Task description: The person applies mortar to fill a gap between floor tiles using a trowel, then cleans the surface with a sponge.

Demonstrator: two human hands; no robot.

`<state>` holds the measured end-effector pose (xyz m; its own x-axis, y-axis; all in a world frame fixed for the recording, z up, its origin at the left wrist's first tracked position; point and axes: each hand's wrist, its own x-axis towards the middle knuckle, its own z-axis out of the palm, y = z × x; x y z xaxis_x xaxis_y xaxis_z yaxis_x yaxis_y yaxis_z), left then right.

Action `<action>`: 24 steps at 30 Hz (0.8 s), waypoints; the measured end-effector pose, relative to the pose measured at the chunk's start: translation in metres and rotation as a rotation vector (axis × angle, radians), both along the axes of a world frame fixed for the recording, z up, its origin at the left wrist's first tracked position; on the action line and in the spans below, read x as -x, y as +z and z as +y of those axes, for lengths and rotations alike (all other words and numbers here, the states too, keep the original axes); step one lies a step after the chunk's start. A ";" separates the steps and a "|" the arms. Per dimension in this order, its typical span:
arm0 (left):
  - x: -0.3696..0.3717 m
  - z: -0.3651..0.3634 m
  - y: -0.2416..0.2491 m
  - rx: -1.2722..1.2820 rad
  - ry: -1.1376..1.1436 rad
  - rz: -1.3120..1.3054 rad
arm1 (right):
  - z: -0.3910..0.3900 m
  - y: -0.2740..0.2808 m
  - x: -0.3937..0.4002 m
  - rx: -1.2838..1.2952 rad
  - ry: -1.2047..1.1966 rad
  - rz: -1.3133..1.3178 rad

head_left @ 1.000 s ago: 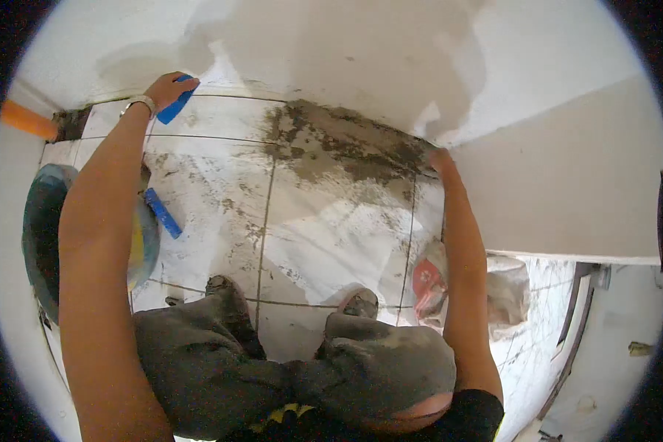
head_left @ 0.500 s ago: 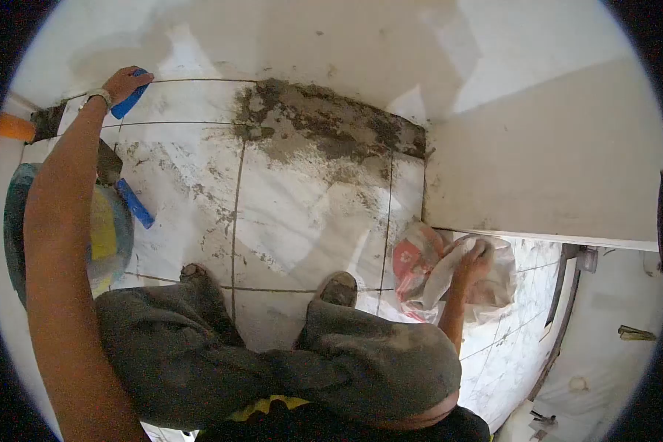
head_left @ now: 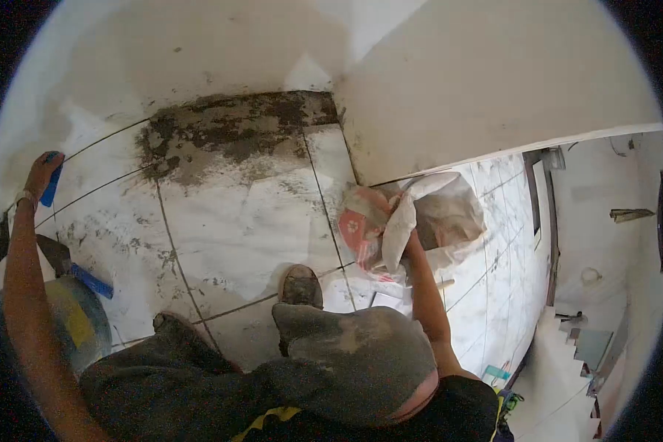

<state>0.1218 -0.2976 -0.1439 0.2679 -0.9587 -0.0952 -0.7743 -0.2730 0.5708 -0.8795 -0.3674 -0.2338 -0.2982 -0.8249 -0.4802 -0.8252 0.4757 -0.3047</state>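
At the far left, my left hand (head_left: 41,174) is closed around a flat blue tool (head_left: 52,186), held against the tiles close to the wall; its kind does not show clearly. Below that arm is a round tub (head_left: 88,324) with a yellow patch, and a blue-handled trowel (head_left: 92,281) lies at its rim. My right hand (head_left: 411,239) is at a plastic sack (head_left: 449,221) with red print, gripping its turned-up rim. Folds of the sack hide most of those fingers.
A patch of wet grey mortar (head_left: 228,132) covers tiles along the wall. White floor tiles (head_left: 236,228) carry smears. My shoe (head_left: 300,286) stands near the sack. A wall corner (head_left: 339,110) rises behind it, and a pale stick (head_left: 446,284) lies beside the sack.
My view has turned right, so wall, mortar and sack sit further left. My right hand has pulled the sack's rim left, opening its mouth. My left hand still holds the blue tool.
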 end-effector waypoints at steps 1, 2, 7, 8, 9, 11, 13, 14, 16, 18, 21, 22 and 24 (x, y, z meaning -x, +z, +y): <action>0.001 0.001 0.002 -0.023 0.059 0.004 | 0.003 -0.005 -0.002 -0.004 -0.172 -0.232; 0.000 0.004 0.005 -0.049 0.124 0.005 | 0.005 -0.008 -0.003 -0.003 -0.335 -0.450; -0.012 0.017 -0.005 0.016 0.061 0.088 | 0.035 0.024 0.014 0.158 -0.664 -1.050; -0.011 0.021 -0.002 0.010 0.079 0.078 | 0.039 0.035 0.016 0.213 -0.615 -1.065; -0.009 0.022 0.001 -0.051 0.104 0.086 | 0.034 0.042 0.015 0.318 -0.445 -0.953; 0.014 0.022 0.026 -0.221 0.215 0.220 | 0.034 0.101 -0.024 0.438 -0.570 -1.098; 0.005 0.023 0.022 -0.203 0.193 0.051 | 0.039 0.138 -0.065 0.433 -0.873 -1.369; -0.001 0.021 0.012 -0.177 0.163 -0.107 | 0.035 0.140 -0.073 0.291 -0.710 -1.626; -0.015 0.017 -0.004 -0.103 0.079 -0.073 | 0.023 0.162 -0.123 0.190 -0.637 -1.628; 0.027 0.011 0.021 -0.211 0.184 0.166 | 0.008 0.161 -0.204 0.250 -0.616 -1.223; 0.042 -0.001 0.031 -0.156 0.092 0.083 | -0.034 0.137 -0.308 -0.106 -0.388 -1.318; 0.048 -0.005 0.039 -0.186 0.114 0.131 | -0.058 0.095 -0.331 -0.312 -0.202 -1.463; 0.036 -0.007 0.035 -0.174 0.101 0.078 | -0.075 0.079 -0.390 -0.412 0.007 -1.402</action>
